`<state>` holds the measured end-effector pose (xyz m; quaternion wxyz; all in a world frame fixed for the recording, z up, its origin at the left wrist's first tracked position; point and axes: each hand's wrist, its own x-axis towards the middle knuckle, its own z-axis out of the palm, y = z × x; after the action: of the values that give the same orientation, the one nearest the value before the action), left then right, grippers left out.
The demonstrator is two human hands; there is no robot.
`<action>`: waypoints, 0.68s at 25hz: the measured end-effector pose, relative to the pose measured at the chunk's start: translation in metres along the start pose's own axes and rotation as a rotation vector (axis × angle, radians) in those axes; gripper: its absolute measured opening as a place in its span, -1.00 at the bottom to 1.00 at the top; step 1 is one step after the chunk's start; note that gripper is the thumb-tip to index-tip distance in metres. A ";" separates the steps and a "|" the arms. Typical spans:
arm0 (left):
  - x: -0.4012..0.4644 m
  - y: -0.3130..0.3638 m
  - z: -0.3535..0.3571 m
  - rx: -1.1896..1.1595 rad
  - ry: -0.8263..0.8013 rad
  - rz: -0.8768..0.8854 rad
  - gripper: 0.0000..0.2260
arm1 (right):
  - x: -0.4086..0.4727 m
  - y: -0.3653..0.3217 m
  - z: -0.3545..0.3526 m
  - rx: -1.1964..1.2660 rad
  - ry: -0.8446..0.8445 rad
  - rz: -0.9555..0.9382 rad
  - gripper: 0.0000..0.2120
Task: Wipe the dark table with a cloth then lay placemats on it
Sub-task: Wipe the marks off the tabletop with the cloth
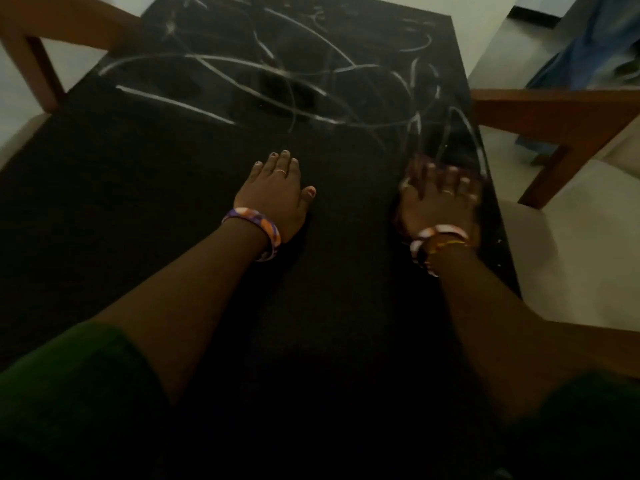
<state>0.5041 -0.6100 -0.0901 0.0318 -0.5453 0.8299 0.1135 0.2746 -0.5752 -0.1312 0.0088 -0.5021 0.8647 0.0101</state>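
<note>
A matte black rectangular placemat lies flat over the near part of the glossy dark white-veined table. The left hand presses on it, fingers straight; the blurred right hand rests spread at its right edge

the black table is showing white swirling veins; a matte black placemat is lying plain; brown chairs.
</note>
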 end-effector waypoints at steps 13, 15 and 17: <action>0.008 -0.010 -0.005 0.019 0.038 -0.133 -0.48 | 0.034 0.040 -0.020 0.106 -0.100 0.034 -0.40; 0.005 -0.019 -0.007 0.018 0.038 -0.129 -0.49 | 0.023 -0.012 -0.018 0.091 -0.050 -0.057 -0.42; 0.002 -0.028 -0.008 0.026 0.050 -0.138 -0.49 | 0.006 -0.078 -0.010 0.104 0.017 -0.277 -0.45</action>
<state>0.5294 -0.6236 -0.0872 0.0257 -0.6033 0.7924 0.0864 0.3390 -0.6193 -0.1217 0.0290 -0.6156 0.7865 -0.0402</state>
